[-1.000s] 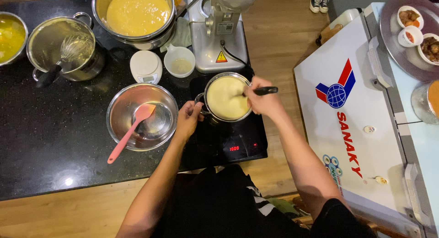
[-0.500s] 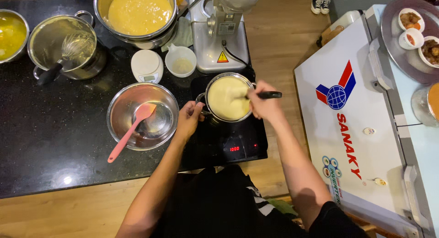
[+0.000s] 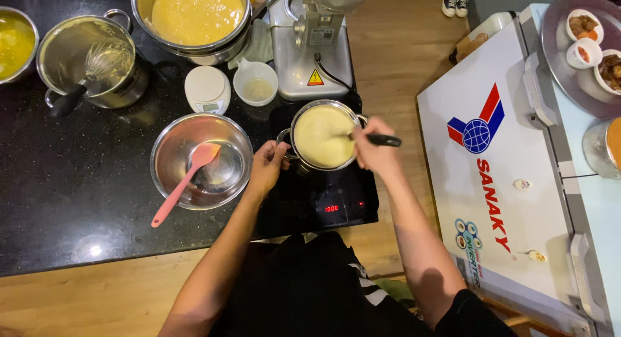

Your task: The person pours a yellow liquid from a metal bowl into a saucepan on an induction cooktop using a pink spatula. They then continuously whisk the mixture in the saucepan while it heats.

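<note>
1. Black bench [image 3: 77, 201], big far bowl [image 3: 194, 17] full of yellow batter.
2. Steel bowl [image 3: 202, 161] near left, only a pink spatula [image 3: 187, 182] inside.
3. Small pot [image 3: 323, 136] of pale cream sits on the induction hob [image 3: 323, 201]: stirring, I'd say; keep the pot steady.
4. Left hand [image 3: 266, 169], fingers curled on the pot handle.
5. Right hand [image 3: 375, 149], fingers closed around a black-handled utensil [image 3: 381, 140].

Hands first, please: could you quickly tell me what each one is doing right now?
Left hand: closed on the pot handle.
Right hand: closed on a black-handled utensil in the pot.
</note>
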